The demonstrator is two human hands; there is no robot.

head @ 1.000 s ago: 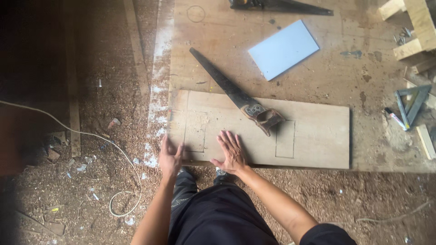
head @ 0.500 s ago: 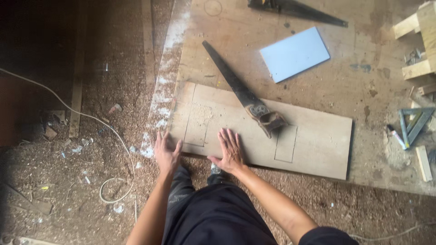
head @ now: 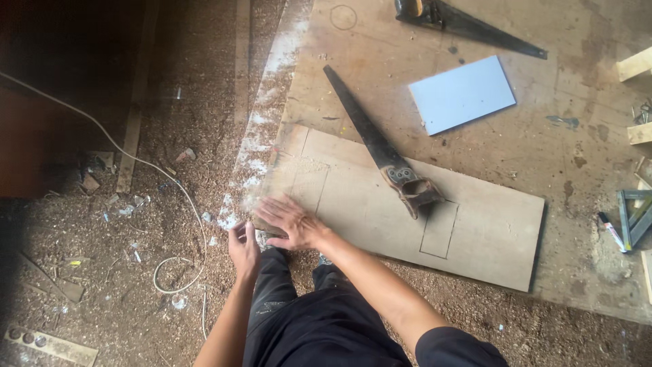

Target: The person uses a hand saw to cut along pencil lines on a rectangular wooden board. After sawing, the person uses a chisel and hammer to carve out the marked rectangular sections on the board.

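Observation:
A long rectangular plywood board (head: pixel 489 224) lies flat on a larger wooden sheet, with pencilled rectangles drawn on it. A handsaw (head: pixel 380 149) rests across the board, its worn handle on the board and its dark blade pointing up-left. My right hand (head: pixel 288 221) lies flat, fingers spread, on the board's near-left corner. My left hand (head: pixel 243 248) is at the board's left end beside the corner, fingers curled loosely at the edge; whether it grips the edge I cannot tell.
A pale blue rectangular sheet (head: pixel 462 94) lies beyond the saw. A second saw (head: pixel 468 24) sits at the top. A set square (head: pixel 635 217) and a marker (head: pixel 611 231) lie at the right, near wood offcuts (head: pixel 638 64). A white cable (head: pixel 136 160) crosses the sawdust-covered floor at left.
My right hand has slid left along the board toward its left corner. My left hand has dropped slightly, below the board's left end. The view has shifted.

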